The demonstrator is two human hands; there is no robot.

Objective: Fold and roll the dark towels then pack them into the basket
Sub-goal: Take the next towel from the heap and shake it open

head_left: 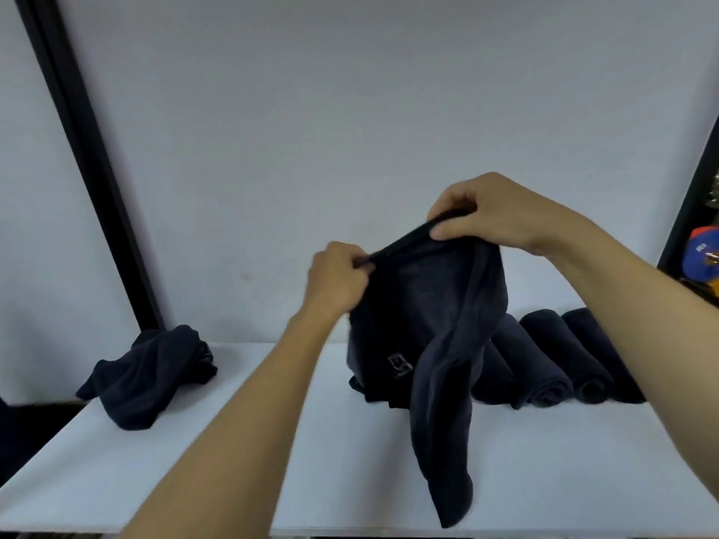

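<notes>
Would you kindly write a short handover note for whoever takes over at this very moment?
Left hand: pinches the top edge of the held towel.
Right hand: pinches the same edge further along, a little higher.
The held towel hangs open between them, and its lower end trails onto the white table.
Done: at least three rolled towels lie side by side at the table's right, partly hidden behind the held one.
Left: fold and roll the held towel, then the crumpled heap at the table's left.
The basket is not in view, so nothing can be seen packed yet.

navy towel (428,305), white table (194,461), black post (89,149)
</notes>
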